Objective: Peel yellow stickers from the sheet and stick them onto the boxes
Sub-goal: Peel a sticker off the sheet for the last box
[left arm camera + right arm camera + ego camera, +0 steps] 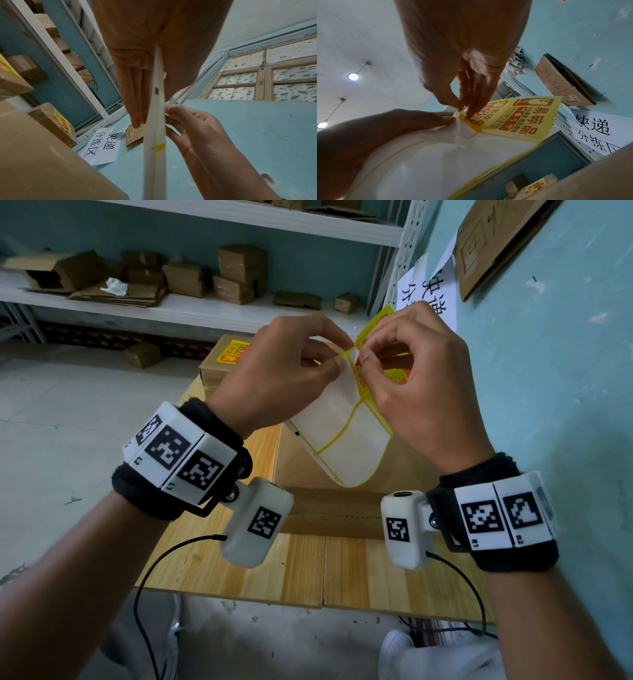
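Both hands hold a white sticker sheet (342, 436) with yellow outlines in the air above a cardboard box (404, 470) on the wooden table (308, 570). My left hand (284, 371) pinches the sheet's backing near the top. My right hand (404, 378) pinches the corner of a yellow sticker (474, 121) with red print, thumb and fingertips together on it. A second yellow sticker (527, 116) lies on the sheet beside it. The sheet (154, 135) shows edge-on in the left wrist view. A farther box (219, 364) carries a yellow sticker (233, 352) on top.
White metal shelves (205, 309) behind the table hold several small cardboard boxes. A teal wall (565, 371) stands close on the right, with a white paper sign (428, 292) and a piece of cardboard (493, 241) fixed to it. Cables hang off the table's near edge.
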`<control>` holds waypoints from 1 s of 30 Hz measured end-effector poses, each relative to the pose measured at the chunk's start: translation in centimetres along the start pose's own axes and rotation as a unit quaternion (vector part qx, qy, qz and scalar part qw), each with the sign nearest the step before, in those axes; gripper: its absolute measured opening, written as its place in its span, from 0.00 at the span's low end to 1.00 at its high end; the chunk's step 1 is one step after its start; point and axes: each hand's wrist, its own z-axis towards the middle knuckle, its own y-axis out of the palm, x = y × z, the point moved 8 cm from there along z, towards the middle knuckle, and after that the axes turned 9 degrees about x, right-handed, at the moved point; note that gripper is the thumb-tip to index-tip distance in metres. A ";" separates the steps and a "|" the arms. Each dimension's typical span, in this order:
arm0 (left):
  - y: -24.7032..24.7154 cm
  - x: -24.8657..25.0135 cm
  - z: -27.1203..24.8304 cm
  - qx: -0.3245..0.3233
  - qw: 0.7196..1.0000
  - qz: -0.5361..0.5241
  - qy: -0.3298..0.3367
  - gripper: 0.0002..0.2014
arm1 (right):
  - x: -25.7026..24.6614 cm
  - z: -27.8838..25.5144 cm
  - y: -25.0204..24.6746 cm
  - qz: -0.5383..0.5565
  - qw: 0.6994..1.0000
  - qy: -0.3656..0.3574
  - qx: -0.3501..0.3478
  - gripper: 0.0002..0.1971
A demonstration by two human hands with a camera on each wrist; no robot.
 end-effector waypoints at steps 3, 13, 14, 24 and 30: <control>0.4 -0.1 0.0 -0.015 1.000 -0.009 0.000 0.10 | 0.0 0.0 0.1 0.003 1.000 0.000 -0.001 0.05; 0.8 -0.1 0.1 -0.038 0.999 -0.014 0.011 0.12 | -0.2 -0.2 0.3 0.001 1.000 0.001 -0.010 0.05; 0.8 0.0 0.0 -0.038 0.999 -0.017 0.012 0.11 | -0.1 -0.2 0.3 0.000 1.000 0.002 -0.010 0.04; 0.2 0.3 -0.2 -0.039 0.999 0.000 0.009 0.12 | 0.2 -0.1 -0.2 -0.013 1.000 0.006 -0.004 0.04; 0.0 0.2 -0.2 -0.036 0.999 -0.001 -0.002 0.11 | 0.4 0.0 -0.5 -0.014 1.000 0.013 0.000 0.05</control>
